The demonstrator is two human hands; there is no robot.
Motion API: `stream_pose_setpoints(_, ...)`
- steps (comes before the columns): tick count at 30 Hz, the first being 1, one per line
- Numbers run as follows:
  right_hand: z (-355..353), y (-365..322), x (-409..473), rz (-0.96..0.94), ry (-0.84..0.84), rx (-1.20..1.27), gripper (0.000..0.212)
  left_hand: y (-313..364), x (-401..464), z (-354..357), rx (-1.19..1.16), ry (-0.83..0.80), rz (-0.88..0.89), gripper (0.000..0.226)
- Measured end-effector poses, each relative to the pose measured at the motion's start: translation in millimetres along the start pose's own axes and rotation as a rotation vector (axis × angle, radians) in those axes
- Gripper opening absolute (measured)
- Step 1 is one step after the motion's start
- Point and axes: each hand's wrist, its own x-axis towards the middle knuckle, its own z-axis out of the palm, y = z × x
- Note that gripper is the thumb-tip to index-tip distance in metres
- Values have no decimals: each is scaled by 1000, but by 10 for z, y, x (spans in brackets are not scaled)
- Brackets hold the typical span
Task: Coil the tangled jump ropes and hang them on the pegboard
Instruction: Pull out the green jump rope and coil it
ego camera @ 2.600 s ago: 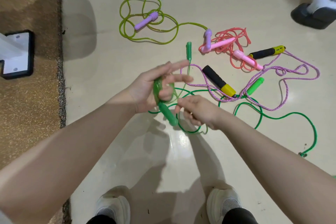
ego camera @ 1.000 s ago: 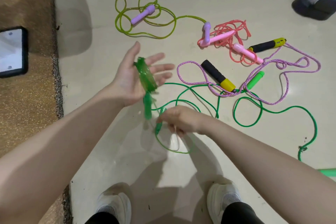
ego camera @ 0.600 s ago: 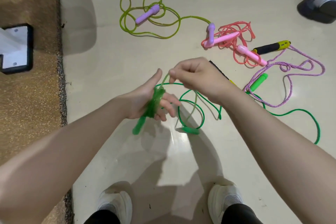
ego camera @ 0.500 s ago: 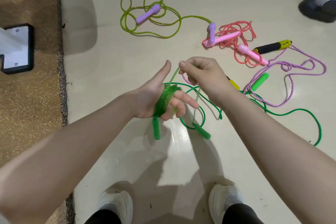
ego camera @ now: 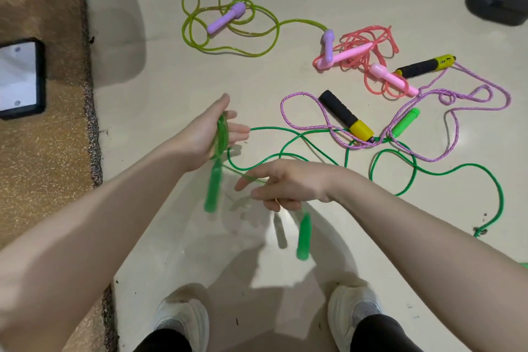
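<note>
A translucent green jump rope (ego camera: 221, 134) is wound in a coil round my left hand (ego camera: 205, 134), whose fingers are held out fairly straight. One green handle (ego camera: 213, 191) hangs blurred below that hand. My right hand (ego camera: 285, 183) is lower and to the right; it pinches the loose strand, and the second green handle (ego camera: 303, 237) dangles under it. On the floor beyond lie a dark green rope (ego camera: 400, 174), a purple braided rope (ego camera: 445, 134) with black-and-yellow handles, a pink rope (ego camera: 368, 57) and a yellow-green rope (ego camera: 228, 23) with purple handles. No pegboard is in view.
A brown carpet (ego camera: 43, 151) borders the cream floor on the left, with a black-edged white plate (ego camera: 17, 80) on it. A dark rounded foot (ego camera: 497, 8) of some stand sits at the top right. My white shoes (ego camera: 183, 320) are at the bottom.
My right hand has dropped from beside my left thumb to below and right of my left hand, carrying the strand down. The free handle has swung right and lower.
</note>
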Motion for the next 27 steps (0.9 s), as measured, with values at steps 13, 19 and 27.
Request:
stream_pose_setpoints(13, -258, -30, 36, -234, 689, 463, 21, 215, -315, 337, 87, -836, -85, 91)
stream_pose_setpoints(19, -153, 29, 94, -241, 298, 708, 52, 171, -309, 347, -71, -877, -32, 84)
stream_pose_setpoints(27, -128, -95, 114, -78, 589, 630, 68, 161, -305, 433, -80, -801, -3, 72)
